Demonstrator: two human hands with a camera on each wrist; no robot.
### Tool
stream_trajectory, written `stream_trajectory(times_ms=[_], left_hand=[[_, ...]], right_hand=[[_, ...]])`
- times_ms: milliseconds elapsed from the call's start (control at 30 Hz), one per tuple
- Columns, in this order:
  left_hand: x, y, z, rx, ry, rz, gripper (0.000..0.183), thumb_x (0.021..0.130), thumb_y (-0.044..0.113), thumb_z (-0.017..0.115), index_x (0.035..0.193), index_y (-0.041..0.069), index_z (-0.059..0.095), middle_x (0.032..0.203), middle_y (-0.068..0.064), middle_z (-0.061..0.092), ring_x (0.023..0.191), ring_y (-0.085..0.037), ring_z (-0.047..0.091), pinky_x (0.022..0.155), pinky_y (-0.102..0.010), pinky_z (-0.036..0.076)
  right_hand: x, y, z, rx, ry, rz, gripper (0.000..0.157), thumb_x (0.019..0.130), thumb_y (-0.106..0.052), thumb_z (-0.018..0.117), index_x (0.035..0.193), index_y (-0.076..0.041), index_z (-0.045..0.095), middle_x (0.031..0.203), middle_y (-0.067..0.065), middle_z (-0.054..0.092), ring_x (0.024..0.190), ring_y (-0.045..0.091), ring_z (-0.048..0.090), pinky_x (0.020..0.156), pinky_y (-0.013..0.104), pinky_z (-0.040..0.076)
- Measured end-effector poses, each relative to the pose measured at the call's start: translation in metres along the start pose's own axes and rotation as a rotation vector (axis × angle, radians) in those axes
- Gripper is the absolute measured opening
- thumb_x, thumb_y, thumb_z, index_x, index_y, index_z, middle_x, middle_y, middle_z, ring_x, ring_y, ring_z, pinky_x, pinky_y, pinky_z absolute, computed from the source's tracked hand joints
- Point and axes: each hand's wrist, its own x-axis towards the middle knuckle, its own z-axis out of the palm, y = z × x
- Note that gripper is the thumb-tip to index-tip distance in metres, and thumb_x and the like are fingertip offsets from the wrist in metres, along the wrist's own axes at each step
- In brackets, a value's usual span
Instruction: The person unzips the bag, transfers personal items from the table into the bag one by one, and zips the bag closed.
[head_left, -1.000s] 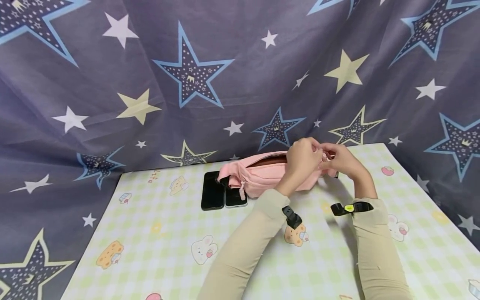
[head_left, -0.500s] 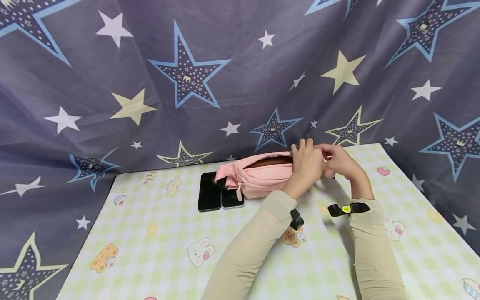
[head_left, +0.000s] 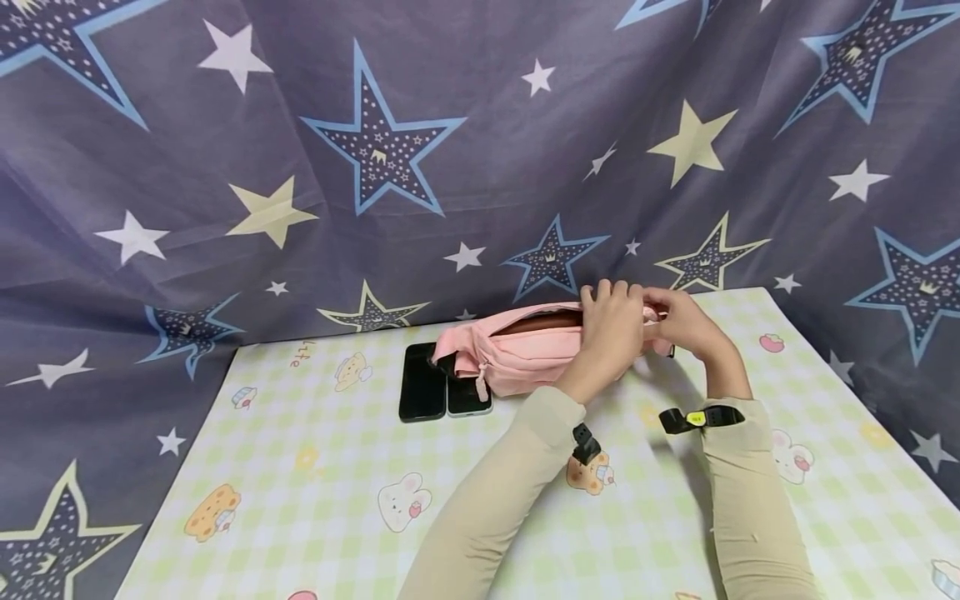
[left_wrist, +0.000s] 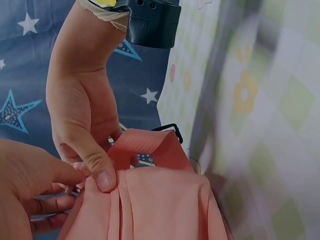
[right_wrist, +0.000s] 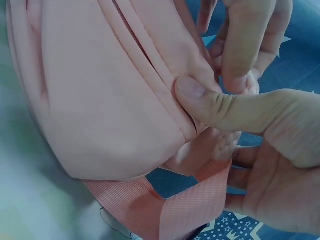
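Note:
A pink waist bag (head_left: pixel 532 358) lies at the back of the table, its top compartment gaping to show a brown lining. Over its right end, my left hand (head_left: pixel 611 337) has thumb and fingers bent together in a pinch at the bag's back edge; I cannot tell exactly which part is between the fingertips. My right hand (head_left: pixel 690 325) grips the bag's right end, thumb (right_wrist: pixel 192 90) pressed on the fabric beside the zipper and fingers behind. A pink webbing strap (right_wrist: pixel 195 205) with a black buckle (left_wrist: pixel 172 129) loops out below that end.
Two dark phones, one black (head_left: pixel 422 383) and one with a light edge (head_left: pixel 468 398), lie side by side at the bag's left end, which partly covers them. A starry curtain (head_left: pixel 480 167) hangs right behind the checked tablecloth (head_left: pixel 315 500).
My left hand has turned and lowered onto the bag's right end, its fingers now reaching over the back edge. My right hand keeps its grip; the bag and phones stay put.

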Motion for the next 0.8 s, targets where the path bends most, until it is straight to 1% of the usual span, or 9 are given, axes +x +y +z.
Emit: stream_trajectory(times_ms=[67,167,300,433,533,600,700,733,800], left_hand=[[-0.002,-0.003,-0.001,-0.008,0.026,-0.004,0.034,0.094,0.049,0.067,0.112,0.021,0.064,0.108,0.006,0.064,0.109,-0.017,0.054,0.095,-0.039,0.04],[-0.005,-0.008,-0.002,-0.051,0.067,-0.026,0.019,0.099,0.038,0.059,0.104,0.02,0.064,0.103,0.006,0.067,0.104,-0.017,0.057,0.093,-0.038,0.042],[-0.009,-0.015,-0.002,-0.138,0.083,-0.043,0.017,0.098,0.036,0.062,0.1,0.02,0.064,0.1,0.005,0.069,0.1,-0.017,0.06,0.092,-0.037,0.043],[-0.012,-0.024,-0.005,-0.223,0.093,-0.039,0.015,0.098,0.034,0.063,0.1,0.02,0.066,0.096,0.006,0.071,0.096,-0.016,0.064,0.091,-0.038,0.045],[-0.014,-0.034,-0.01,-0.359,0.081,-0.058,0.01,0.095,0.031,0.069,0.097,0.021,0.07,0.089,0.007,0.073,0.089,-0.015,0.068,0.086,-0.034,0.047],[-0.014,-0.042,-0.014,-0.493,0.059,-0.081,0.006,0.091,0.026,0.074,0.094,0.021,0.073,0.087,0.007,0.075,0.083,-0.014,0.069,0.08,-0.029,0.048],[-0.014,-0.054,-0.022,-0.697,0.013,-0.124,0.005,0.087,0.017,0.078,0.092,0.018,0.078,0.086,0.004,0.077,0.072,-0.014,0.063,0.069,-0.023,0.046],[-0.014,-0.058,-0.024,-0.746,0.001,-0.133,0.006,0.086,0.015,0.078,0.092,0.017,0.08,0.087,0.003,0.078,0.07,-0.013,0.061,0.067,-0.021,0.045],[-0.013,-0.064,-0.028,-0.818,-0.023,-0.149,0.007,0.084,0.012,0.08,0.091,0.014,0.082,0.09,0.001,0.079,0.073,-0.013,0.064,0.065,-0.018,0.045]], right_hand=[[-0.001,-0.001,-0.001,-0.016,0.0,0.005,0.052,0.083,0.0,0.078,0.133,0.002,0.062,0.115,0.02,0.066,0.094,0.012,0.056,0.078,0.021,0.048],[-0.003,-0.002,-0.001,-0.018,0.003,0.011,0.057,0.083,-0.003,0.08,0.136,0.0,0.061,0.129,0.023,0.066,0.102,0.011,0.06,0.082,0.018,0.05],[-0.006,-0.002,-0.002,0.012,0.013,0.01,0.058,0.081,-0.003,0.082,0.135,0.001,0.062,0.123,0.025,0.067,0.096,0.017,0.061,0.076,0.018,0.05],[-0.007,0.0,-0.002,0.057,0.02,-0.03,0.055,0.08,0.001,0.081,0.133,0.003,0.064,0.115,0.021,0.068,0.089,0.018,0.059,0.071,0.019,0.049],[-0.007,0.002,-0.003,0.104,0.029,-0.074,0.053,0.081,0.004,0.079,0.132,0.004,0.064,0.111,0.012,0.069,0.087,0.014,0.059,0.071,0.018,0.05],[-0.007,0.002,-0.003,0.137,0.043,-0.099,0.05,0.082,0.005,0.079,0.13,0.005,0.064,0.108,0.002,0.071,0.087,0.011,0.059,0.072,0.018,0.05],[-0.006,0.003,-0.003,0.177,0.061,-0.106,0.048,0.083,0.006,0.078,0.129,0.006,0.065,0.1,-0.011,0.069,0.084,0.008,0.058,0.071,0.018,0.05],[-0.005,0.003,-0.003,0.183,0.065,-0.103,0.047,0.083,0.005,0.079,0.128,0.006,0.065,0.098,-0.014,0.069,0.084,0.007,0.058,0.071,0.018,0.05],[-0.005,0.003,-0.003,0.186,0.069,-0.091,0.045,0.083,0.004,0.079,0.125,0.006,0.066,0.094,-0.013,0.067,0.081,0.006,0.057,0.069,0.018,0.05]])
